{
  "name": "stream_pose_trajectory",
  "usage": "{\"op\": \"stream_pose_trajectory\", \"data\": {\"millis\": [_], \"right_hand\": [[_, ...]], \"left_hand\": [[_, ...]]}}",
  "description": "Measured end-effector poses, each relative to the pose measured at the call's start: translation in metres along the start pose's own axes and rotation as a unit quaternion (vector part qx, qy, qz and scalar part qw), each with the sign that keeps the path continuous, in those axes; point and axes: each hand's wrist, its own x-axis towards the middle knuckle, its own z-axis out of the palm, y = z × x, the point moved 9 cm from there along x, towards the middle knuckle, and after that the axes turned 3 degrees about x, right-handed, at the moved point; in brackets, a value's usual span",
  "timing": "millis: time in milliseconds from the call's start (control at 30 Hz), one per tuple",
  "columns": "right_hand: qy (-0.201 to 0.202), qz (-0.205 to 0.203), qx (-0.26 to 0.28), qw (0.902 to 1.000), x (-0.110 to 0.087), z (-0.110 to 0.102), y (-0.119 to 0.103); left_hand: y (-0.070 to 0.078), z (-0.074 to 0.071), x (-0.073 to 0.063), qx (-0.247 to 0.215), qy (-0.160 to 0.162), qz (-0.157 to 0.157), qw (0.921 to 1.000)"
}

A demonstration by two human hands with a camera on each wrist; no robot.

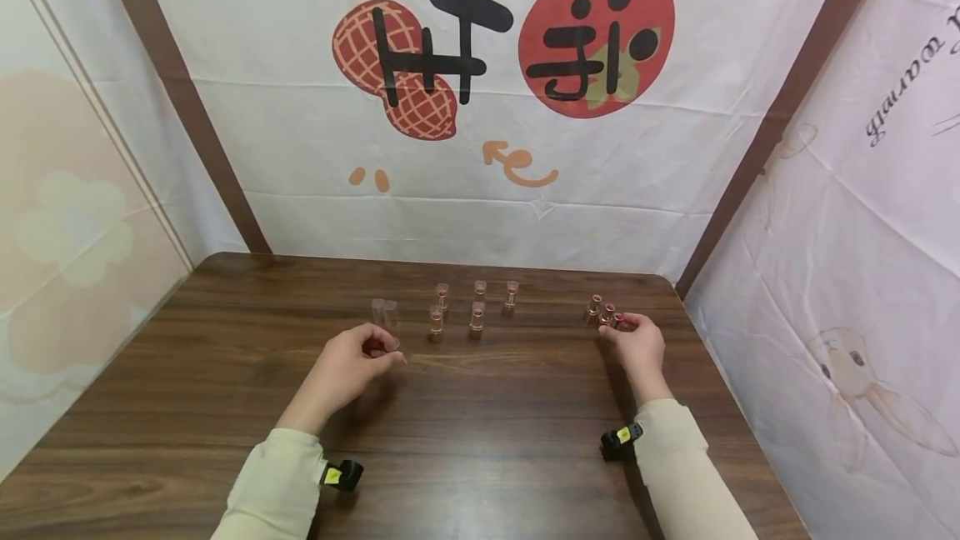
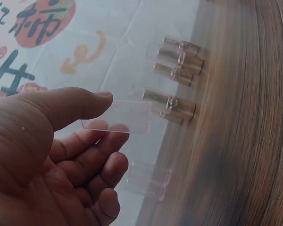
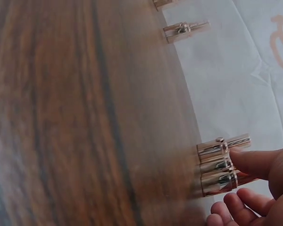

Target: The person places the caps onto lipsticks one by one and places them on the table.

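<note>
My left hand (image 1: 352,365) pinches a clear plastic lipstick cap (image 2: 125,115) between thumb and fingertips, held above the table. Two more clear caps (image 1: 384,312) stand upright just beyond that hand. Over at the far right, my right hand (image 1: 639,348) has thumb and fingers around the nearest of three uncapped lipsticks, a gold tube (image 3: 219,183) with a red top. The other two uncapped lipsticks (image 1: 595,307) stand close beside it in a row. In the right wrist view the thumb lies across the upper part of these tubes.
Several gold lipsticks with clear caps (image 1: 477,320) stand between the hands in two loose rows. Beneath everything is a dark wood-grain table (image 1: 480,440). A printed white cloth (image 1: 480,223) hangs behind its far edge, and another cloth (image 1: 847,273) hangs on the right.
</note>
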Motion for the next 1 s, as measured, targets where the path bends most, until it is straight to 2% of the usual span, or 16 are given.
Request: {"op": "stream_pose_trajectory", "data": {"millis": [200, 500, 733, 1000], "right_hand": [[-0.01, 0.011, -0.011, 0.9998, 0.002, 0.003, 0.007], [-0.02, -0.001, -0.071, 0.9972, 0.006, 0.005, 0.009], [0.009, -0.015, -0.075, 0.9971, 0.007, 0.002, 0.009], [0.043, -0.018, -0.035, 0.9983, 0.001, -0.009, 0.01]], "left_hand": [[0.003, 0.006, -0.001, -0.016, -0.002, 0.003, 0.9999], [-0.003, 0.016, 0.001, -0.041, -0.011, -0.008, 0.9991], [0.001, 0.018, 0.003, -0.045, -0.012, -0.004, 0.9989], [0.005, 0.016, 0.005, -0.048, -0.016, 0.006, 0.9987]]}}
